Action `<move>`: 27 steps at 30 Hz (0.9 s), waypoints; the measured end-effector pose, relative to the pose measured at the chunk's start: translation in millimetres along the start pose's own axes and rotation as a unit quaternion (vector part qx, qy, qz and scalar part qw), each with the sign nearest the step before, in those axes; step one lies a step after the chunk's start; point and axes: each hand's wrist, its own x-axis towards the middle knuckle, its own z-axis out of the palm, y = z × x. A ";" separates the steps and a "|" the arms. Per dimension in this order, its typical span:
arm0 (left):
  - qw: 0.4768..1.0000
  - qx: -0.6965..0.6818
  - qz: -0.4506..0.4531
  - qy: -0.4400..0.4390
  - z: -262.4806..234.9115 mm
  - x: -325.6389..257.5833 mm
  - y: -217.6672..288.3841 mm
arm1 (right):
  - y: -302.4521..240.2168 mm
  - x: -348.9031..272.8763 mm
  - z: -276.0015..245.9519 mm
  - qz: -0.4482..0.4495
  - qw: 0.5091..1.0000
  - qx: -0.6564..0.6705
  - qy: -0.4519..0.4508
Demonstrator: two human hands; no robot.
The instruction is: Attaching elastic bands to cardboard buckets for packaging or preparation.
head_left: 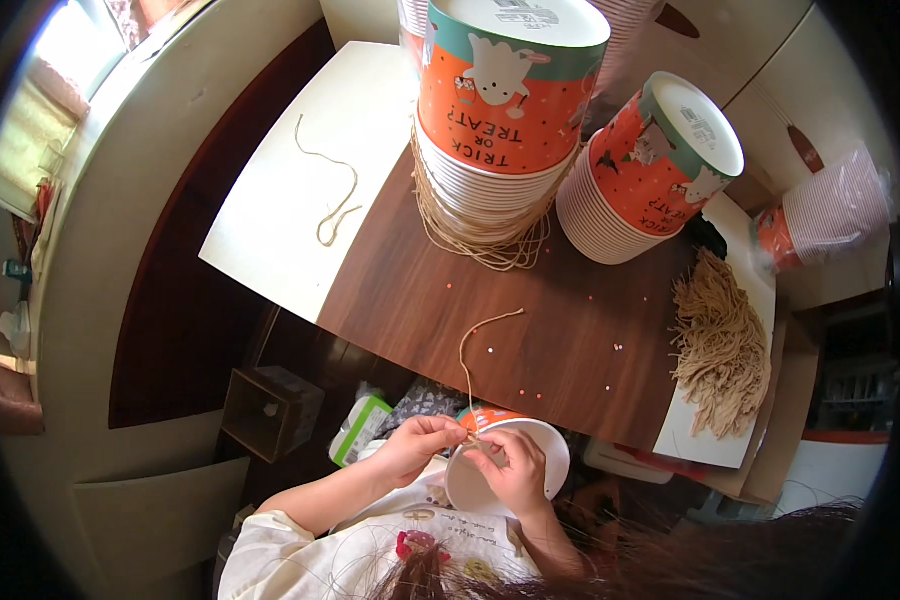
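A white-lined paper bucket [555, 452] with an orange outside sits in my lap, its open mouth facing up. At its rim both hands meet over a thin tan cord [464, 355], whose free end runs forward onto the brown table. My left hand [422, 446] pinches the cord between thumb and fingertips. Close beside it, my right hand [516, 470] is also closed on the cord, thumb against forefinger. The exact crossing of the cord is hidden by the fingers.
Upside-down orange and teal buckets stand in a tall stack [510, 95] and a shorter stack [650, 170]. Loops of cord [490, 255] circle the taller stack's base. A bundle of cut cords [725, 345] lies right, a single cord [350, 190] left. Below left is a cardboard box [270, 412].
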 end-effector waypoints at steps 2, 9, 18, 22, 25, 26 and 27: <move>1.000 0.003 0.004 0.001 -1.2 0.4 -1.0 | 1.2 -0.1 1.0 -0.002 1.000 -0.011 0.001; 1.000 0.017 -0.007 0.002 -4.9 0.9 -1.7 | 1.4 8.6 -5.4 -0.015 1.000 -0.017 0.001; 0.974 0.184 0.099 -0.084 -3.0 -2.0 2.4 | 6.6 31.8 -21.5 -0.103 0.987 0.007 -0.126; 0.965 0.210 0.130 -0.088 -3.9 -1.5 -1.8 | 1.7 39.5 -28.2 -0.109 0.975 0.027 -0.190; 0.970 0.202 0.117 -0.073 -1.6 -2.3 -1.1 | 2.7 40.7 -32.4 -0.106 0.974 -0.006 -0.199; 0.972 0.201 0.097 -0.067 0.5 -4.1 1.3 | 2.5 40.9 -34.0 -0.106 0.974 -0.007 -0.199; 0.975 0.200 0.077 -0.062 2.1 -5.1 3.2 | 2.1 41.0 -35.6 -0.103 0.973 -0.006 -0.206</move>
